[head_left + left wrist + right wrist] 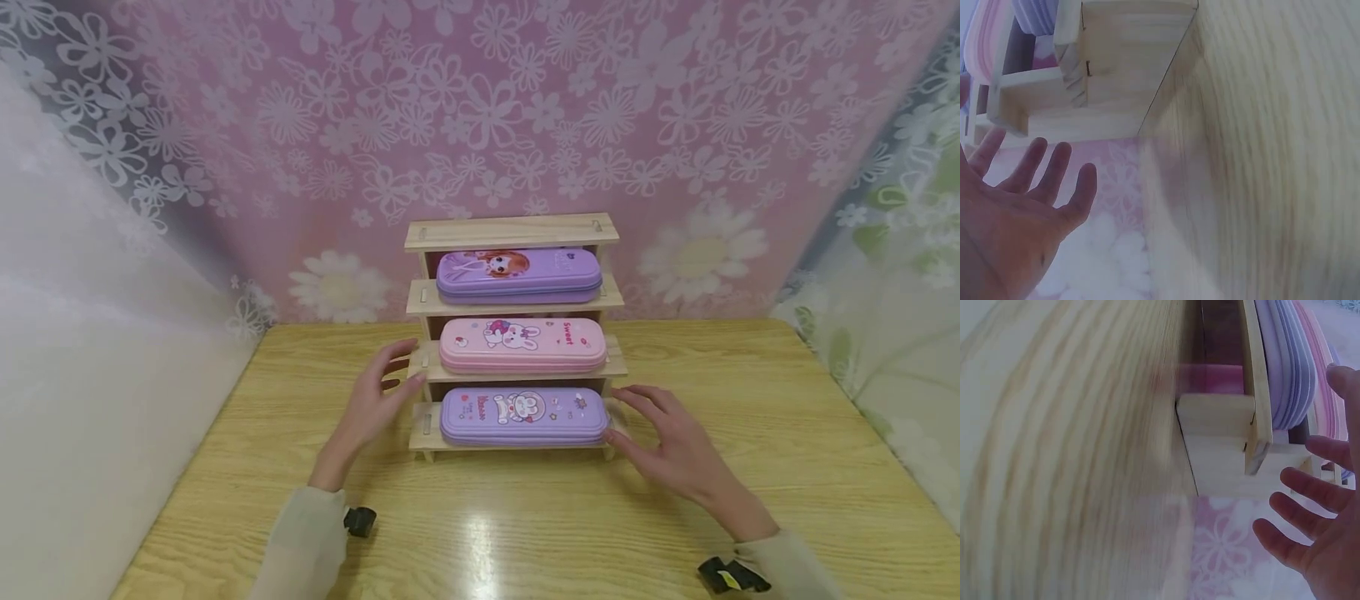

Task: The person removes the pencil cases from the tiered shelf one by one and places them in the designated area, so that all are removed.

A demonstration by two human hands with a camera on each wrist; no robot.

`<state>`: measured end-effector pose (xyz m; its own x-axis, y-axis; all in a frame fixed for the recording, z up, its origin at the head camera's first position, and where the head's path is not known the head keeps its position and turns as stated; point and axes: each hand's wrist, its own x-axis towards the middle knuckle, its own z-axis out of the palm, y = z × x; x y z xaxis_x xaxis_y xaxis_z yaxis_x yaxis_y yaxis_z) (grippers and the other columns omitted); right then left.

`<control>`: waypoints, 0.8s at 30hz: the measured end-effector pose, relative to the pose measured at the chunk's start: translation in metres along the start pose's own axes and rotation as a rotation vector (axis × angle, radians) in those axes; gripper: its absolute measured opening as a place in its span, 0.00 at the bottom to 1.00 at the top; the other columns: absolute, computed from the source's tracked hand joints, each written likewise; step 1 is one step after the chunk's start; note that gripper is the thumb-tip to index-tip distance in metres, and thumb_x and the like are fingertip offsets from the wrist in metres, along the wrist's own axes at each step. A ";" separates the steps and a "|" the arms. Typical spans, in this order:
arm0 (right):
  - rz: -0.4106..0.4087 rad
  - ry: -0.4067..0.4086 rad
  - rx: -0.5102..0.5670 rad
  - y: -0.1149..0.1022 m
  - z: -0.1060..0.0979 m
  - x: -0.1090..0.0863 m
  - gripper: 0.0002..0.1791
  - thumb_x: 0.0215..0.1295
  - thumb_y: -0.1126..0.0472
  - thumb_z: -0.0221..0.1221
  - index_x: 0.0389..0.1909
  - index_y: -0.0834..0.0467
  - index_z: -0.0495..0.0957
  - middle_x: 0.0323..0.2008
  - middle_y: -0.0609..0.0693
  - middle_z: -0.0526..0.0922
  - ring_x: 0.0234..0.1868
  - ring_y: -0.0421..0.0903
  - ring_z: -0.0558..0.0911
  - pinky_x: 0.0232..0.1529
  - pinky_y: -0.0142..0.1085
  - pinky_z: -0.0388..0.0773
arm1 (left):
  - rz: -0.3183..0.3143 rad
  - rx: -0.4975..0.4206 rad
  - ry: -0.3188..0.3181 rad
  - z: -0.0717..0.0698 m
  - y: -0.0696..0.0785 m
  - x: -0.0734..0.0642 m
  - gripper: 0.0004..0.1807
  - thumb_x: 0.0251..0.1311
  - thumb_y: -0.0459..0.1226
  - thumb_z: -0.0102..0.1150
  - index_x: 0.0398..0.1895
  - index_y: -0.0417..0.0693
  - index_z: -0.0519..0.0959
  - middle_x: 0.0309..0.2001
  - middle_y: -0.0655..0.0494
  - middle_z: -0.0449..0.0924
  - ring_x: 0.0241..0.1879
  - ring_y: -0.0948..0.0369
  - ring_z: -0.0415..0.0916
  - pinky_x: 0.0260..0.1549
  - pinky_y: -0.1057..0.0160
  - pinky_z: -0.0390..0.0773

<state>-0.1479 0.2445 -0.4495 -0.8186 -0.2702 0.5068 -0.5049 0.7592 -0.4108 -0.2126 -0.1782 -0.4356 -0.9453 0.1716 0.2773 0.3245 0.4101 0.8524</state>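
Observation:
A stepped wooden rack stands on the table, with a pencil case on each of its three lower shelves. The upper case is purple with a doll-like girl. Below it lies a pink case with a white rabbit and the word Sweet. The lowest case is lilac with another rabbit. My left hand is beside the rack's left side, fingers spread and loosely bent, holding nothing. At the right end of the lilac case is my right hand, also loosely spread; whether its thumb touches the case I cannot tell.
The rack stands on a wood-grain table, near its back edge. A pink floral curtain hangs behind, and pale sheets close off the left and right sides. Black straps with small devices sit at both wrists.

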 end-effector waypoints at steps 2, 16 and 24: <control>0.021 -0.018 0.034 -0.002 0.002 0.001 0.33 0.55 0.56 0.75 0.63 0.52 0.79 0.58 0.53 0.80 0.60 0.55 0.77 0.55 0.59 0.76 | -0.008 -0.028 -0.012 0.003 0.000 0.004 0.29 0.69 0.43 0.62 0.72 0.53 0.70 0.71 0.50 0.72 0.66 0.42 0.73 0.61 0.38 0.76; -0.010 -0.005 0.045 -0.003 0.016 0.004 0.38 0.45 0.56 0.80 0.61 0.56 0.80 0.54 0.51 0.83 0.57 0.50 0.77 0.57 0.46 0.73 | -0.118 -0.139 -0.019 0.018 -0.003 0.012 0.27 0.69 0.40 0.61 0.70 0.56 0.70 0.68 0.46 0.71 0.53 0.46 0.79 0.47 0.56 0.85; 0.024 -0.034 0.072 -0.004 0.018 0.007 0.40 0.42 0.55 0.82 0.59 0.57 0.78 0.54 0.51 0.84 0.54 0.47 0.75 0.50 0.42 0.74 | -0.162 -0.173 0.001 0.020 -0.008 0.014 0.26 0.68 0.41 0.61 0.69 0.60 0.71 0.68 0.49 0.71 0.54 0.45 0.78 0.47 0.51 0.86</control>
<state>-0.1567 0.2285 -0.4580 -0.8391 -0.2731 0.4706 -0.5022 0.7214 -0.4769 -0.2276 -0.1616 -0.4477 -0.9847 0.1152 0.1308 0.1579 0.2727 0.9491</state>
